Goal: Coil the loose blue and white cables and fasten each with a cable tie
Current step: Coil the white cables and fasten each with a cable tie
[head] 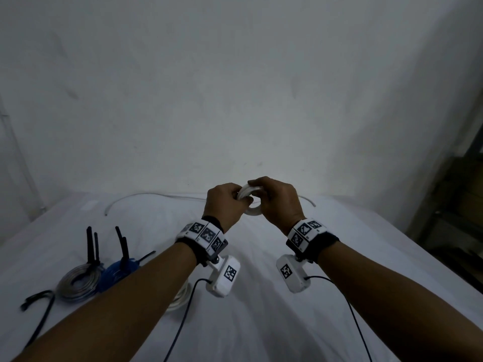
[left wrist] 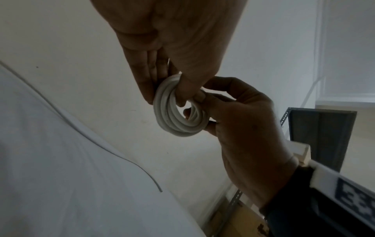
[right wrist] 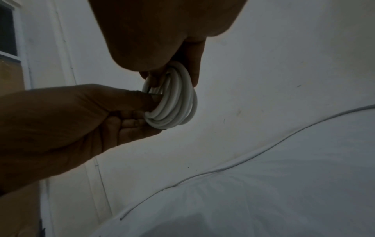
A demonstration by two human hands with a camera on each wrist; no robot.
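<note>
Both hands hold a small coil of white cable [head: 253, 210] up above the far middle of the white table [head: 261, 309]. My left hand [head: 235, 197] pinches the coil's left side between thumb and fingers. On the other side, my right hand [head: 257, 189] grips its top and right. The wrist views show several tight loops [left wrist: 174, 118] [right wrist: 174, 102], with the left hand [left wrist: 162, 83] and the right hand [right wrist: 172, 75] curled round them. No tie shows on this coil. A blue coil [head: 117, 270] with black ties standing up lies at the left.
A long loose white cable [head: 156, 195] lies along the table's back edge by the wall. A grey coil [head: 78, 280] with upright black ties sits beside the blue one. Loose black ties [head: 36, 299] lie at the front left. Another white coil [head: 180, 296] shows under my left forearm.
</note>
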